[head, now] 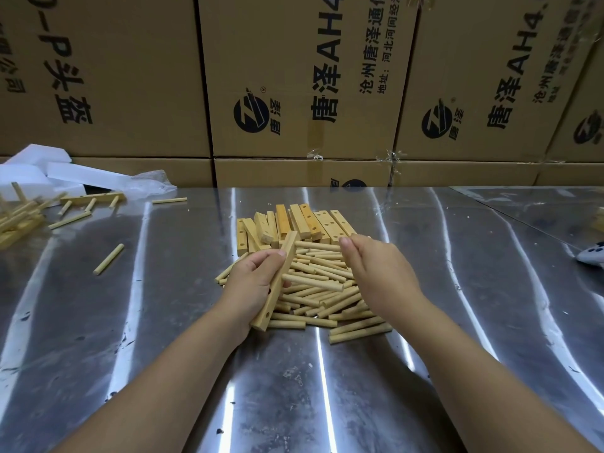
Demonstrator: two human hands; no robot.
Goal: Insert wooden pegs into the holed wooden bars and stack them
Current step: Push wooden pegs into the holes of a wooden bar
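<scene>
The bar (pixel 277 282) in the left fingers (pixel 261 260) is pale yellow wood dotted with dark round holes, the pegs (pixel 322 289) just beside them a lighter tan, the bars (pixel 309 223) beyond those fingers yellow to orange, the surface (pixel 294 387) streaked silver, the boxes (pixel 294 60) brown with black print.

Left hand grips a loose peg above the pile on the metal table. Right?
Not quite. The left hand grips a holed bar, not a peg: the head view shows holes near the bar's lower end. The rest holds: it is above the peg pile on the metal table.
</scene>
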